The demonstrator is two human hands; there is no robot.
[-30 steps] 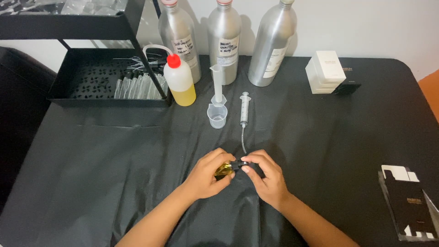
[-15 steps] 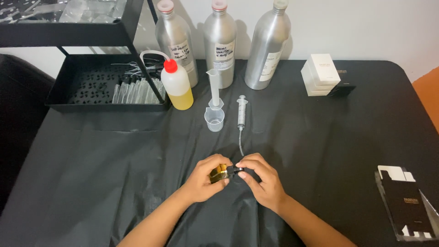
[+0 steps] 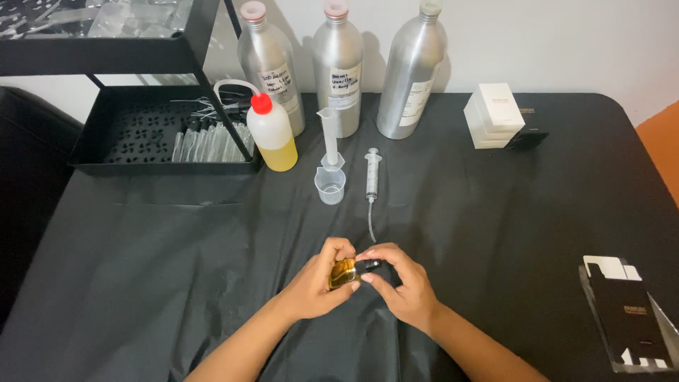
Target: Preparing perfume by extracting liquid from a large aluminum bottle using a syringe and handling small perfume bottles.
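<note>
Both hands meet low at the middle of the black-draped worktop [image 3: 177, 269]. The left hand [image 3: 317, 286] cups a small round bottle of amber liquid [image 3: 344, 274], its fingers curled around the glass from the left and below. The right hand [image 3: 403, 286] pinches a small black cap or spray top [image 3: 370, 265] between thumb and fingertips, right at the bottle's neck; cap and bottle touch, but the view does not settle whether the cap is seated or only resting against the opening.

The bottle shows amber right through the visible glass, so filling looks done, and the work in hand appears to be at the closing stage. The tools for filling lie apart from the hands: a syringe with a thin tube [image 3: 371, 177] lies flat just beyond them, with a small clear beaker [image 3: 329, 187] and a narrow measuring cylinder [image 3: 329, 138] beside it. Neither hand touches them.

Further back stand a red-capped squeeze bottle of yellow liquid [image 3: 271, 134] and three tall aluminium bottles [image 3: 338, 67], all capped. A black tray of clear vials [image 3: 163, 134] sits at the left rear. Packaging seems untouched: stacked white boxes [image 3: 495, 114] at the right rear, and a flat black carton [image 3: 626, 318] at the near right edge, well apart from the hands.
</note>
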